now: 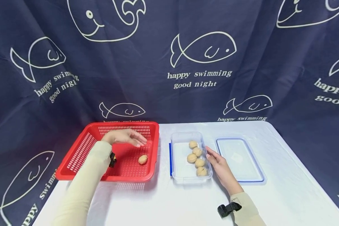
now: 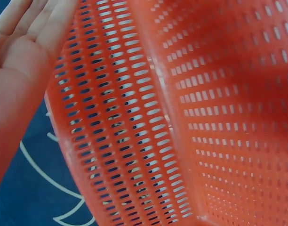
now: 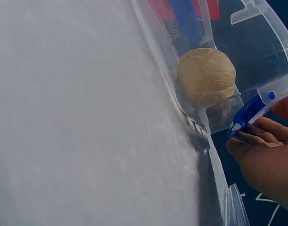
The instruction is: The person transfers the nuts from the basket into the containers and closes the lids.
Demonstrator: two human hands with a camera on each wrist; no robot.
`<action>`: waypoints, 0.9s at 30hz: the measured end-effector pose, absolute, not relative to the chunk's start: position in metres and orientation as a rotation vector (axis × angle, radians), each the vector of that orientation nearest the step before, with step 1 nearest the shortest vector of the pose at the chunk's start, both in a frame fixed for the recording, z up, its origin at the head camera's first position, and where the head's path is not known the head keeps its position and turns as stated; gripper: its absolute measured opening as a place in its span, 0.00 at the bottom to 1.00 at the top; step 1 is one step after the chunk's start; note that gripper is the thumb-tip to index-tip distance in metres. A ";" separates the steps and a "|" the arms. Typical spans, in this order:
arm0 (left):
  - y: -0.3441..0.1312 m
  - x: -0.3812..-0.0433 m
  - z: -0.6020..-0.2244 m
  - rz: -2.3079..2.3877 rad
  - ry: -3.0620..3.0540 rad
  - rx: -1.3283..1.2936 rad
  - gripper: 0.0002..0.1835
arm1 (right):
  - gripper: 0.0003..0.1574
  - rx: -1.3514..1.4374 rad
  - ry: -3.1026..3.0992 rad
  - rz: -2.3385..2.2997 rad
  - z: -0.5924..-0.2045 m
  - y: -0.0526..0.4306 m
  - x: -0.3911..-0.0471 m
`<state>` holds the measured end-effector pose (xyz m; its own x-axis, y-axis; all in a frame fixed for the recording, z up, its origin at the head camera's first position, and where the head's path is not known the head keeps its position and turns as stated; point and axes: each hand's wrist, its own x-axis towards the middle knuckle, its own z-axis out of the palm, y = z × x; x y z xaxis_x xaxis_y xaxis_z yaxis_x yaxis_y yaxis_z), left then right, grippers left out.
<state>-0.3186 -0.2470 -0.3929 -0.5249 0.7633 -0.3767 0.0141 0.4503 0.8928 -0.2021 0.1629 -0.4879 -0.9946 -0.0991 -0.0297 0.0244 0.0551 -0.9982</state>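
Observation:
My left hand (image 1: 127, 137) hovers inside the red plastic basket (image 1: 156, 147), its fingers bent at the knuckles and nothing visible between them. Below it, one walnut (image 1: 142, 159) lies on the basket floor. In the left wrist view the palm (image 2: 26, 56) shows bare beside the slotted basket wall. My right hand (image 1: 221, 169) touches the right side of the clear plastic box (image 1: 183, 179), fingertips against the rim. Several walnuts (image 1: 191, 158) lie along that side inside the box. The right wrist view shows the fingers by a blue latch (image 3: 250, 113).
Right of the box, a clear lid with a blue seal (image 1: 237, 157) lies flat on the white tablecloth (image 1: 169, 204). Another blue latch (image 1: 170, 159) hangs on the box's left side. A dark blue curtain with fish drawings (image 1: 203, 103) stands behind the table.

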 end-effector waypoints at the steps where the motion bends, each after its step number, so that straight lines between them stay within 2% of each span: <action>1: -0.245 -0.320 -0.396 1.118 1.863 0.659 0.24 | 0.32 -0.075 2.210 -2.104 -0.488 0.163 -0.202; 17: -0.227 -0.314 -0.420 0.940 1.785 0.508 0.22 | 0.33 -0.076 2.217 -2.093 -0.493 0.164 -0.203; 27: -0.224 -0.312 -0.429 0.889 1.932 0.526 0.21 | 0.33 -0.078 2.211 -2.095 -0.493 0.164 -0.203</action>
<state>-0.3120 -0.2243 -0.4288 -0.4897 0.6651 -0.5639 0.0041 0.6485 0.7612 -0.2029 0.1639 -0.4926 -0.9942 -0.1020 -0.0332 0.0276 0.0552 -0.9981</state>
